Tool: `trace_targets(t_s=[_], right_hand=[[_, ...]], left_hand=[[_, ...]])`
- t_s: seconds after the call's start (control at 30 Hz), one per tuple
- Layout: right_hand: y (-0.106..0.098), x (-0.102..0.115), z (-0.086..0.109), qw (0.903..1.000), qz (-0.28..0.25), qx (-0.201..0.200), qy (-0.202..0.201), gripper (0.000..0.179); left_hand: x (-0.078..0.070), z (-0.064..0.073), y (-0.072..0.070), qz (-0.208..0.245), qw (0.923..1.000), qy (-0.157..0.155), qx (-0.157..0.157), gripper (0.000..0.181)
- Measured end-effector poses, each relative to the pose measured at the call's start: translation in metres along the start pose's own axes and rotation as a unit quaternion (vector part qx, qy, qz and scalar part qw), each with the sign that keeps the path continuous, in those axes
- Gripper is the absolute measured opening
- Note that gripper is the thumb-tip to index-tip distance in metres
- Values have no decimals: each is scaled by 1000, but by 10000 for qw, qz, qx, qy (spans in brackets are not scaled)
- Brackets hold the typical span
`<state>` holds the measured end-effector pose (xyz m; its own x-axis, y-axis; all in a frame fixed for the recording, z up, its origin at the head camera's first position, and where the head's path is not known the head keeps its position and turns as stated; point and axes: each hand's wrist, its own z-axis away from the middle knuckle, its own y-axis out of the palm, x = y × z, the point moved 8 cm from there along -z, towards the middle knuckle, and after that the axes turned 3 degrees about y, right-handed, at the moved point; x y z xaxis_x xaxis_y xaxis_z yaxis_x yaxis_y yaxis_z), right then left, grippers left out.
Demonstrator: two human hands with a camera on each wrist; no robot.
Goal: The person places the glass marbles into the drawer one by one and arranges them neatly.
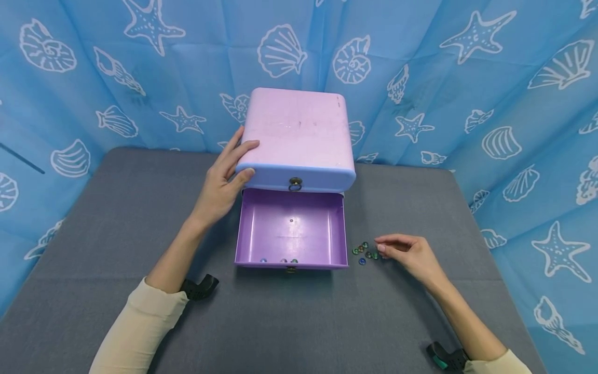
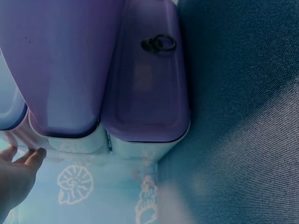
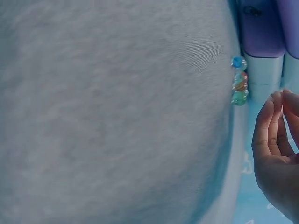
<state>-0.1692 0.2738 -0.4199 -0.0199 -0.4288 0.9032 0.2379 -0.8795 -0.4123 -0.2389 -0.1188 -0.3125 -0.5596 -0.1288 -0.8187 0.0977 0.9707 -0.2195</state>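
A small drawer unit with a pink top (image 1: 299,124) and a blue upper drawer front stands at the middle of the table. Below it, the purple lower drawer (image 1: 291,223) is pulled out, and three marbles (image 1: 294,261) lie along its front wall. My left hand (image 1: 223,184) rests against the unit's left side, its thumb on the front corner and a finger over the top edge. Just right of the drawer, several glass marbles (image 1: 362,261) lie in a loose cluster. My right hand (image 1: 411,255) is beside them, thumb and fingertips close together, with nothing visible between them.
Grey cloth covers the table (image 1: 154,208). A blue curtain (image 1: 308,47) with white shells and starfish hangs behind and at both sides. The drawer fronts carry ring pulls (image 1: 295,184). Black wrist bands (image 1: 201,287) sit at both sleeves.
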Motion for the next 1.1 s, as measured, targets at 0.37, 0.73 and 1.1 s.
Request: trace_targets(t_s=[0.37,0.73,1.1], right_hand=[[5,-24,1,9984,328,150,431,26],[6,-28,-1,9942,1038,-67,292,22],[6,-20,-2,9843,1743,-227,-158,17]], left_hand=[[1,0,0,19,10000,60,30,45],[0,0,0,136,9998,117,-11,45],[1,0,0,129,9998,170,-23,45]])
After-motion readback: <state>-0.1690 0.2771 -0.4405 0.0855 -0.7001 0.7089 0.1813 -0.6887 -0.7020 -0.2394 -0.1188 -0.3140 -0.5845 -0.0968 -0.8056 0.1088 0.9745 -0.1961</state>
